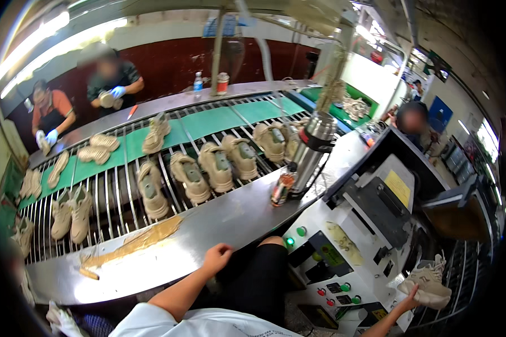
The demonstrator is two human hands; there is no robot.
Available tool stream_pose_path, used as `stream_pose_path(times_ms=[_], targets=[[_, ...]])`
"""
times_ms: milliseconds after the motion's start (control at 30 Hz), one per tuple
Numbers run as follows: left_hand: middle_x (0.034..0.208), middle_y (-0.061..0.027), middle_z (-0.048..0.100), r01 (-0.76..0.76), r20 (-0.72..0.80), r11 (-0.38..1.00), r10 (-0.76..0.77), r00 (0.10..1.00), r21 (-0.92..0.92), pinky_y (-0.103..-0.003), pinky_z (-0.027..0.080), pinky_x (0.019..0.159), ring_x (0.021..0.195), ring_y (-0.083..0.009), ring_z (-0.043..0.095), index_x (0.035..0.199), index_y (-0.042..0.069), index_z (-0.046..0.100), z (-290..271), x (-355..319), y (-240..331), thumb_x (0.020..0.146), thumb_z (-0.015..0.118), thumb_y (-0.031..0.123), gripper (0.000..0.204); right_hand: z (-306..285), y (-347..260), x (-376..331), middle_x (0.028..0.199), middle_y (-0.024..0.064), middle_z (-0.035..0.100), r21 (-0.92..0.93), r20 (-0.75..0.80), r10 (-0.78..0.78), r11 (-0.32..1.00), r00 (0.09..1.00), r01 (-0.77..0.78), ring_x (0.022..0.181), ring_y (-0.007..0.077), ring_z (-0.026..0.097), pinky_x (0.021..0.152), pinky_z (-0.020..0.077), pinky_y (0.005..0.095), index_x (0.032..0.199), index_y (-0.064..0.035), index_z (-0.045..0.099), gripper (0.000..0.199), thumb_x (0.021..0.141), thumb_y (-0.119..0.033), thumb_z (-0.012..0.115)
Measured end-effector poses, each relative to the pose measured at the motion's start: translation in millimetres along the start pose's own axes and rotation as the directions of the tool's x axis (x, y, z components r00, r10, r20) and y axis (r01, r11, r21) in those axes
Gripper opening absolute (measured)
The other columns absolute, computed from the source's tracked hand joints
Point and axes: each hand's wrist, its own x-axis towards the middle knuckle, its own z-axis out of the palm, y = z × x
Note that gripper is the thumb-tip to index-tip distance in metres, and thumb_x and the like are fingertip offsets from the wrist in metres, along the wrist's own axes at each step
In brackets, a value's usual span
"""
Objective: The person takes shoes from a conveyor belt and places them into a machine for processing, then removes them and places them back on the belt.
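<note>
On the right, my right hand (409, 302) grips a beige sneaker (426, 285) by its near end, beside the control machine. The sneaker's laces show at the top, and part of my grip is hidden beneath it. My left hand (218, 258) hovers by the metal table edge, close to my leg, with its fingers loosely curled in and nothing visible in them. Ahead, a row of beige shoes (215, 167) stands on the conveyor's metal rods, several with green pieces inside.
A metal ledge (208, 230) runs in front of the conveyor. On it stand a steel thermos (315, 149) and a small bottle (283, 184). The machine's panel (331, 253) bears coloured buttons. Two gloved co-workers handle shoes at the far left; another person is at the right.
</note>
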Motion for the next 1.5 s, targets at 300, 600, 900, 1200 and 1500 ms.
stream_pose_path(times_ms=[300,600,900,1200,1500], targets=[[0.141,-0.0178,0.043,-0.614,0.487,0.699,0.706,0.514,-0.366,-0.037,0.030,0.111,0.133,-0.0281,0.040,0.144,0.001,0.033,0.5,-72.3,154.4,0.081,0.072,0.033,0.081,88.6,-105.8,-170.9,0.148,0.0114,0.036,0.499,0.830,-0.386,0.195,0.402,-0.844,0.134,0.0349,0.036,0.111,0.0309,0.0505,0.148,-0.0084,0.027,0.081,0.089,-0.061,0.047],[0.129,-0.0094,0.054,-0.314,-0.338,0.636,0.088,0.937,-0.705,-0.036,0.041,0.102,0.118,-0.0208,0.052,0.133,0.003,0.046,-137.3,-157.6,95.1,0.071,0.084,0.020,0.075,144.2,-332.9,-451.7,0.125,0.0132,0.055,-0.031,0.587,-0.488,0.784,-0.647,-0.620,0.116,0.0213,0.052,0.098,0.0419,0.0345,0.132,0.0036,0.042,0.063,0.084,-0.024,0.072],[0.126,-0.0138,0.051,-0.133,-0.868,0.983,-0.047,0.494,-0.129,-0.036,0.040,0.100,0.116,-0.0215,0.052,0.133,0.000,0.041,-203.5,-198.9,-26.8,0.070,0.073,0.002,0.071,129.5,-353.0,-501.1,0.131,0.0148,0.054,0.167,0.141,-0.458,0.885,-0.878,-0.435,0.118,0.0230,0.053,0.099,0.0429,0.0334,0.132,-0.0052,0.053,0.050,0.087,-0.023,0.067],[0.130,-0.0151,0.048,-0.088,-0.875,0.996,0.038,0.483,-0.005,-0.037,0.037,0.104,0.121,-0.0272,0.047,0.136,0.001,0.040,-251.0,-93.4,-73.9,0.064,0.079,0.008,0.083,194.2,-186.2,-437.5,0.087,0.0070,0.067,-0.054,0.938,-0.017,0.979,-0.347,-0.195,0.077,0.0128,0.062,0.073,0.0506,0.0280,0.103,-0.0017,0.067,0.024,0.082,-0.012,0.069],[0.118,-0.0144,0.057,0.046,-0.906,0.995,0.062,0.420,0.089,-0.037,0.043,0.095,0.109,-0.0276,0.057,0.123,0.001,0.051,-317.6,51.7,-91.8,0.064,0.080,0.018,0.068,186.8,-92.1,-438.9,0.077,0.0086,0.058,0.054,0.954,-0.096,0.987,0.283,0.153,0.066,0.0248,0.058,0.063,0.0488,0.0342,0.077,-0.0046,0.060,0.004,0.075,-0.002,0.062]])
